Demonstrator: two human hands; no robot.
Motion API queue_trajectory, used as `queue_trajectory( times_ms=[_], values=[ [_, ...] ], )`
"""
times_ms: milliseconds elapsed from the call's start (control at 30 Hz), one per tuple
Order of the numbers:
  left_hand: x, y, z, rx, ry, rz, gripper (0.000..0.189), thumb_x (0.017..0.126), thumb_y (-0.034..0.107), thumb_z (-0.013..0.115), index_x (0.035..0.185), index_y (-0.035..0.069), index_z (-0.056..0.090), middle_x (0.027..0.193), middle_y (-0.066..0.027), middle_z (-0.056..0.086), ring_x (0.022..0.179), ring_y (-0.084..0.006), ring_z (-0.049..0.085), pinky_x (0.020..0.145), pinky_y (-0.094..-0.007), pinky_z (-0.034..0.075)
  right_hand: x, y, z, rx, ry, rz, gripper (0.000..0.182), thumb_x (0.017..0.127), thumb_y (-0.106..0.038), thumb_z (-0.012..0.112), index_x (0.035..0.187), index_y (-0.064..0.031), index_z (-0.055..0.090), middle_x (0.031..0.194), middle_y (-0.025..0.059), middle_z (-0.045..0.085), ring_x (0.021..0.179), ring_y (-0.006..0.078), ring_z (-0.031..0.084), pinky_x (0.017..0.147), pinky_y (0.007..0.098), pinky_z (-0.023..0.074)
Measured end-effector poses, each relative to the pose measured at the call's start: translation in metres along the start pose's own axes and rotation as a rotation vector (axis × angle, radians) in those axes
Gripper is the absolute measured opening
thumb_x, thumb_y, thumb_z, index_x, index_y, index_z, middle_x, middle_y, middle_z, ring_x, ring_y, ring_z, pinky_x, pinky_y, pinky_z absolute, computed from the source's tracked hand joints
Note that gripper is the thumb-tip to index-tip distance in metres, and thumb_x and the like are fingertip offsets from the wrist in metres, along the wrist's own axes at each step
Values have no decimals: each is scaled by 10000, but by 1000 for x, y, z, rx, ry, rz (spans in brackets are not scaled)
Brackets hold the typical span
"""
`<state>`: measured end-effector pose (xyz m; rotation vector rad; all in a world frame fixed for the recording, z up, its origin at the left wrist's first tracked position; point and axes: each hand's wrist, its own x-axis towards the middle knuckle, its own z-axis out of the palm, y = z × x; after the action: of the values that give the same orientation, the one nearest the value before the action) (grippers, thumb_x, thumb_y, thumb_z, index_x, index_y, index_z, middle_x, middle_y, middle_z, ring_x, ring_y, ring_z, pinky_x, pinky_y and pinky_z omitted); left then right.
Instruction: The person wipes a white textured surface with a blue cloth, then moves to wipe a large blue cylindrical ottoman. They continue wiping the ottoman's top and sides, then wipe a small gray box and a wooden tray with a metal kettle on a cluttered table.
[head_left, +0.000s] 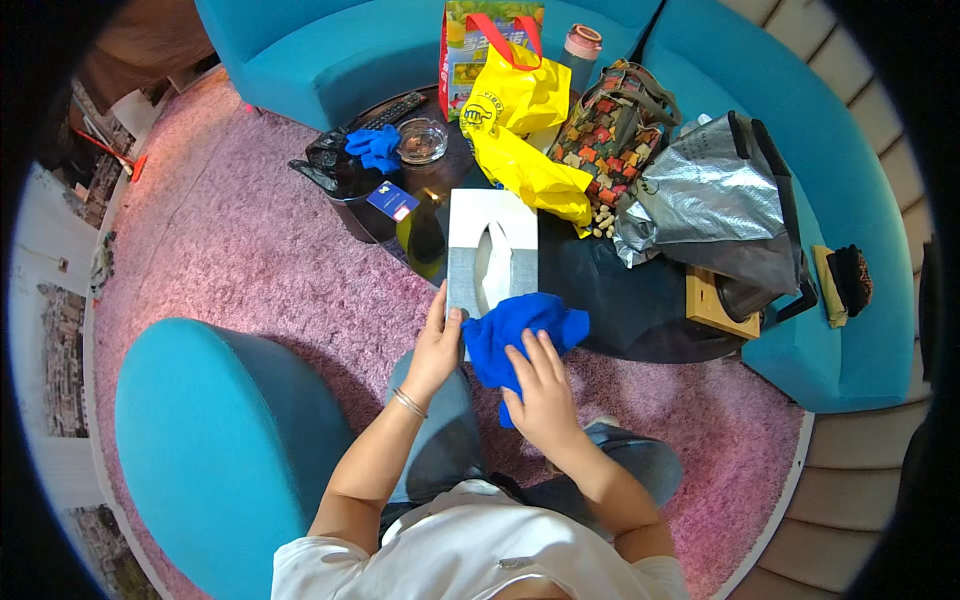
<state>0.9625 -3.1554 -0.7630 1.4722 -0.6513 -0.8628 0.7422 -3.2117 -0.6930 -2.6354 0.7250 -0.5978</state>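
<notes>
A white-and-grey tissue box with a white tissue showing in its oval slot lies before me, over the near edge of the dark table. My left hand grips its near left side, thumb on top. Spread over the near end of the box is a bright blue cloth, one corner of it hanging down. My right hand holds the cloth against the box from the right, fingers slightly apart. The cloth hides the near end of the box.
Beyond the box stand a yellow plastic bag, a patterned bag and a silver insulated bag. A glass ashtray, a blue crumpled glove or cloth and a blue card lie left. A turquoise stool is beside me.
</notes>
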Motion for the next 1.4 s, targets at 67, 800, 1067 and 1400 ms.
queue_trajectory(
  times_ms=[67, 800, 1067, 1400],
  values=[
    [-4, -16, -10, 14, -51, -16, 671, 1243, 465, 382, 1786, 75, 320, 1688, -155, 542, 1485, -247, 566, 1247, -361, 428, 15, -12, 4, -53, -61, -158, 689, 852, -180, 852, 1495, -37, 652, 1613, 265, 555, 1482, 473, 538, 1219, 535, 473],
    [-4, -4, -15, -138, 32, 6, 526, 1211, 312, 582, 1664, 47, 559, 1115, 63, 666, 975, -38, 570, 879, -224, 490, 199, 12, 37, -558, -168, -197, 485, 974, -145, 650, 1428, 26, 645, 1495, 239, 654, 1249, 343, 708, 928, 447, 629],
    [-4, -17, -14, -206, -36, -12, 535, 1212, 301, 575, 1685, 53, 534, 973, 104, 558, 843, -13, 468, 759, -204, 430, 225, 8, 3, -413, -344, -156, 353, 956, -100, 663, 1277, 23, 744, 1453, 245, 705, 1245, 380, 732, 1000, 481, 638],
    [1, -16, -15, -271, -1, -61, 483, 1205, 306, 590, 1616, 55, 627, 865, 142, 503, 688, 6, 398, 605, -202, 323, 195, 104, -39, -204, -274, -9, 575, 958, 21, 600, 1521, -68, 677, 1606, 225, 620, 1440, 412, 620, 1209, 479, 511]
  ],
)
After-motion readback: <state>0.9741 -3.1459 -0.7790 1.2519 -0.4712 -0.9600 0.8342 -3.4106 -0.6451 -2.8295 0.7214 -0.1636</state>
